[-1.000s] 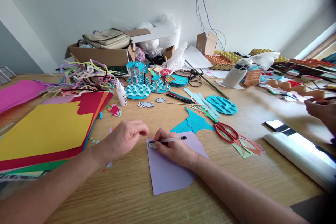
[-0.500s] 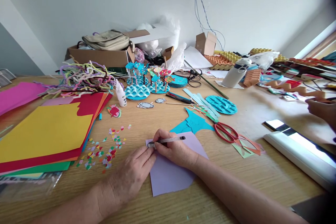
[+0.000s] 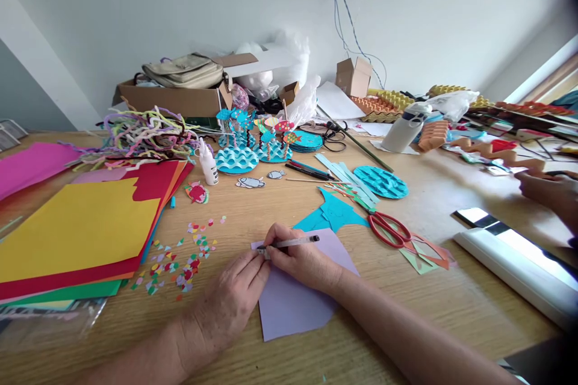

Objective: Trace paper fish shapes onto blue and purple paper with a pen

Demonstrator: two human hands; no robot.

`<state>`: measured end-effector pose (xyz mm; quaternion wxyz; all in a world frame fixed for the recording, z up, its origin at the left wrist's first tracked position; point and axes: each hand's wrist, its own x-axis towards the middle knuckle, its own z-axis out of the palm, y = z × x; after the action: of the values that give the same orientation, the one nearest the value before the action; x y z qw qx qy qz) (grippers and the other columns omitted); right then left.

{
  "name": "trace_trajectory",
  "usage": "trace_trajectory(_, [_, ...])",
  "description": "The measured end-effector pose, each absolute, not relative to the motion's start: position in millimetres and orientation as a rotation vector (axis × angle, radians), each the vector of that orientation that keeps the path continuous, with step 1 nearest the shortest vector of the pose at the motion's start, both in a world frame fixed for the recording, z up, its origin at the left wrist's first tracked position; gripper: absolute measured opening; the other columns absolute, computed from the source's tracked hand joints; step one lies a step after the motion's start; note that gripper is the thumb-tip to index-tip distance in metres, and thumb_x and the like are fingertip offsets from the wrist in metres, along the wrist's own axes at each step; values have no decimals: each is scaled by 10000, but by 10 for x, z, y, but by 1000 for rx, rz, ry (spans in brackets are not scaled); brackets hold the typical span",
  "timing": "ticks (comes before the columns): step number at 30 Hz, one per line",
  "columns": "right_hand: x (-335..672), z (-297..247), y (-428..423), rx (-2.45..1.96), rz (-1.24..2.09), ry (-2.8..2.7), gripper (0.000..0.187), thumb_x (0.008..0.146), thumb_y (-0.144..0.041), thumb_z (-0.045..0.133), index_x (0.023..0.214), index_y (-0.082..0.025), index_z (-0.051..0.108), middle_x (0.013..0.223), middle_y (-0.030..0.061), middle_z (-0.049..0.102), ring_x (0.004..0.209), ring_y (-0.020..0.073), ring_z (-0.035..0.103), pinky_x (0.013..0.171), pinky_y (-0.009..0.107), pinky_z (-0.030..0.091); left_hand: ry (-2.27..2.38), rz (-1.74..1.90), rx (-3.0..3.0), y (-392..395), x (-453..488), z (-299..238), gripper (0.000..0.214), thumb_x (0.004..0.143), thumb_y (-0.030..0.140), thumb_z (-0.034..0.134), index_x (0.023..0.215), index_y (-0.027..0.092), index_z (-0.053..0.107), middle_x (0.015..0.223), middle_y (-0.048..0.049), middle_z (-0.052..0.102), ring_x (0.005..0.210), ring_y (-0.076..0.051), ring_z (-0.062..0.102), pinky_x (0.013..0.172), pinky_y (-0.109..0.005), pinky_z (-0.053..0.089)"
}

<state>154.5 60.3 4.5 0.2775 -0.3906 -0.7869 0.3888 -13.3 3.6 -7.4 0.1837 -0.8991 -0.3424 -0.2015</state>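
Note:
A lilac sheet of paper (image 3: 295,307) lies on the table under both hands. My right hand (image 3: 300,255) is closed round a clear-barrelled pen (image 3: 293,242), its tip low over the sheet's upper left corner. At that corner, the fingertips of my left hand (image 3: 235,283) press together on a small pale paper cutout (image 3: 262,252). Fingers cover most of this cutout, so its outline cannot be made out. Just beyond the sheet lie blue paper scraps (image 3: 332,210) and red-handled scissors (image 3: 389,230).
Coloured paper sheets (image 3: 76,222) and paper confetti (image 3: 185,264) lie left. Behind them stand a glue bottle (image 3: 208,162), pipe cleaners (image 3: 144,132) and blue fish models (image 3: 237,156). Fish cutouts (image 3: 250,182) lie mid-table. At right are a white device (image 3: 506,258) and another person's hand (image 3: 548,192).
The pen and my right fingers have shifted slightly at the sheet's corner, and less of the pale cutout shows. The other person's hand at right has moved a little left.

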Motion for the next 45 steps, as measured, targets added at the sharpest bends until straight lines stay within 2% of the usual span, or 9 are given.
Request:
trace_trajectory(13, [1571,40,631,-1036,1017,-2067,119,715,-81,498,711,-200,482,582,-58,502,524,85,449,492,175,337,-991,-578,-2567,41,-120,-172,446,910,63,170,1075,50,585,1015,-135,652,963,-217,604,851,-331,500])
trace_trajectory(29, [1649,101,644,-1159,955,-2101,143,737,-81,477,712,-218,448,615,-56,506,558,95,475,520,177,362,-995,-558,-2547,71,-92,-168,427,870,21,205,1083,61,573,930,-122,648,881,-214,605,815,-325,490])
trace_trajectory(39, [1666,117,645,-1167,972,-2074,170,723,-48,469,703,-214,440,614,-53,491,562,95,455,521,183,353,-1109,-337,-2725,87,-76,-217,371,848,55,339,1168,46,526,960,-124,600,921,-241,551,856,-374,479])
trace_trajectory(45, [1676,99,657,-1156,976,-2065,181,715,-43,473,698,-216,427,613,-57,479,561,91,445,522,180,349,-1103,-317,-2725,103,-62,-152,366,844,39,329,1131,53,556,1011,-133,610,948,-244,557,847,-372,481])
